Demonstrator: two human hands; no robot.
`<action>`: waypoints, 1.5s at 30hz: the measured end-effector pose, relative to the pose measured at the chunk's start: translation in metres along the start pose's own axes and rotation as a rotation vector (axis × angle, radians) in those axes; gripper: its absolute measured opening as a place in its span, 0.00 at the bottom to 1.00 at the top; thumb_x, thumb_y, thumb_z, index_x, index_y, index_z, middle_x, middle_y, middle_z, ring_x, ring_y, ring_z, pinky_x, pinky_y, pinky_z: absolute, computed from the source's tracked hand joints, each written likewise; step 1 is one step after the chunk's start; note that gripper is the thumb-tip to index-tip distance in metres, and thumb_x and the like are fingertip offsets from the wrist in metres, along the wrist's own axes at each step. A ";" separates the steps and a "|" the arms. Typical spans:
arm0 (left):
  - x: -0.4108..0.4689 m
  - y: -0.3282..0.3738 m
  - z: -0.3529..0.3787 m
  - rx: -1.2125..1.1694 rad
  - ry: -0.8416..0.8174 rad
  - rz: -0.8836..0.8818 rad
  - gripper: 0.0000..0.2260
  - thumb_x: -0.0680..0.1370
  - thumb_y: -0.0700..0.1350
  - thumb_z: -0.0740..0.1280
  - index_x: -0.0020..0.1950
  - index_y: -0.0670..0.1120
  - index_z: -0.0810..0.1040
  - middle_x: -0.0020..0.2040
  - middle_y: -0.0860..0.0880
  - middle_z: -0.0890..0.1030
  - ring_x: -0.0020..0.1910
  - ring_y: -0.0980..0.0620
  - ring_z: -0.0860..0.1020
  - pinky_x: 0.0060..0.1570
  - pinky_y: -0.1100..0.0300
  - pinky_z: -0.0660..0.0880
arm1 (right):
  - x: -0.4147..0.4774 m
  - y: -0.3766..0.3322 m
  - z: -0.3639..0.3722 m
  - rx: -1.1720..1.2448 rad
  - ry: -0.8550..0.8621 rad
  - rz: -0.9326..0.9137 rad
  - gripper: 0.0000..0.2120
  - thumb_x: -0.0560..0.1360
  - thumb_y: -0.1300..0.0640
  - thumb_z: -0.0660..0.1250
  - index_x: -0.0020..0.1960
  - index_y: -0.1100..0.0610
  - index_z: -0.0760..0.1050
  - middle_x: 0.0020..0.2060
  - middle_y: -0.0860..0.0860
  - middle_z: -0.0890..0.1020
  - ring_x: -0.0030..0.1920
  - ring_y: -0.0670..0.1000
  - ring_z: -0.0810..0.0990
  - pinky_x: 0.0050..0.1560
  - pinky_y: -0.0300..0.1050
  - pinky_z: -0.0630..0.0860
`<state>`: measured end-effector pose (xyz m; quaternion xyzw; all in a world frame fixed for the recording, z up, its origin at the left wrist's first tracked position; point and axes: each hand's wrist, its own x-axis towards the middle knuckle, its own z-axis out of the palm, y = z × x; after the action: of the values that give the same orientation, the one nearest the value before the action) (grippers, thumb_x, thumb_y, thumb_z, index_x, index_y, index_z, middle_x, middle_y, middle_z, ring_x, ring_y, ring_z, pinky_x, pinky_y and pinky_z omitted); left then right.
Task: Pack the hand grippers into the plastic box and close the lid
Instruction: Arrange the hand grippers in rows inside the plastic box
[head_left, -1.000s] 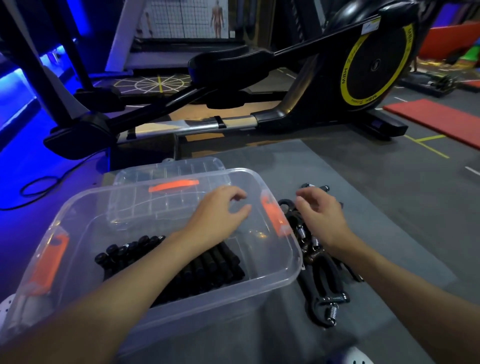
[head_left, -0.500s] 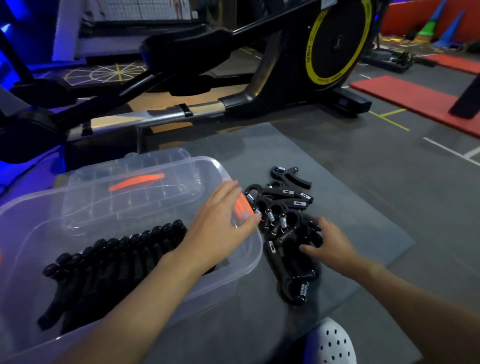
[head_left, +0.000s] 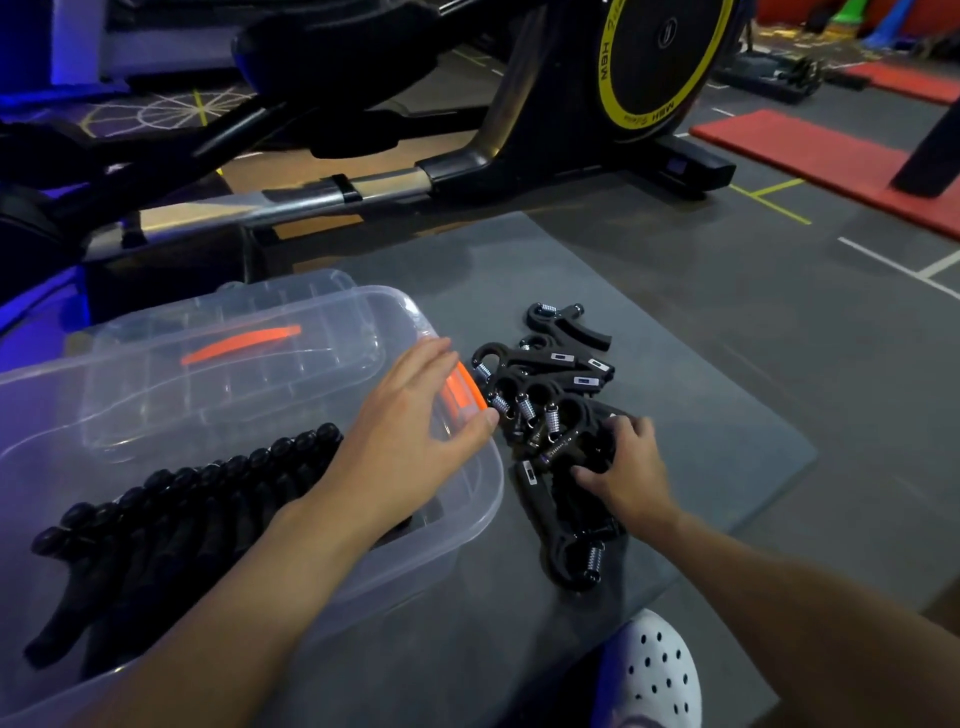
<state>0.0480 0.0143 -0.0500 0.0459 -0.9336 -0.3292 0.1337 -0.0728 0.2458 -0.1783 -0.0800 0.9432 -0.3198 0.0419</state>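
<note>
Grey table (head_left: 717, 447), matte top, rounded corner on the right. A clear plastic box (head_left: 426, 561) sits on the left part, its front wall near the table's front edge. Loose black hand grippers (head_left: 550, 374) with metal springs lie straight on the top just right of the box, overlapping each other, the nearest up against its wall. A clear lid (head_left: 322, 286) with an orange handle is behind the box, seen mostly through it. Can't tell if it's flat or leaning.
</note>
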 end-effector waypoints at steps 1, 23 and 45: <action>0.000 0.000 0.000 0.001 0.000 0.002 0.31 0.76 0.59 0.66 0.76 0.50 0.66 0.76 0.61 0.61 0.75 0.65 0.56 0.68 0.67 0.53 | 0.000 0.000 0.000 0.009 0.002 -0.008 0.33 0.65 0.51 0.78 0.65 0.56 0.69 0.57 0.48 0.67 0.53 0.55 0.77 0.59 0.54 0.75; -0.009 0.030 -0.047 -0.384 0.268 0.165 0.17 0.74 0.44 0.74 0.62 0.55 0.78 0.53 0.59 0.80 0.57 0.60 0.78 0.57 0.66 0.73 | -0.050 -0.169 -0.085 0.653 0.048 -0.230 0.16 0.69 0.55 0.76 0.55 0.50 0.77 0.45 0.44 0.82 0.43 0.38 0.82 0.42 0.30 0.76; 0.005 -0.073 -0.068 -0.122 0.246 -0.152 0.07 0.71 0.45 0.77 0.46 0.52 0.83 0.40 0.58 0.82 0.38 0.63 0.79 0.41 0.69 0.72 | -0.051 -0.186 -0.025 0.088 -0.264 -0.514 0.26 0.81 0.42 0.50 0.77 0.49 0.57 0.76 0.44 0.62 0.77 0.44 0.56 0.75 0.55 0.57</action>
<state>0.0620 -0.0841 -0.0438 0.1481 -0.8823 -0.3865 0.2243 -0.0033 0.1245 -0.0439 -0.3556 0.8634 -0.3475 0.0855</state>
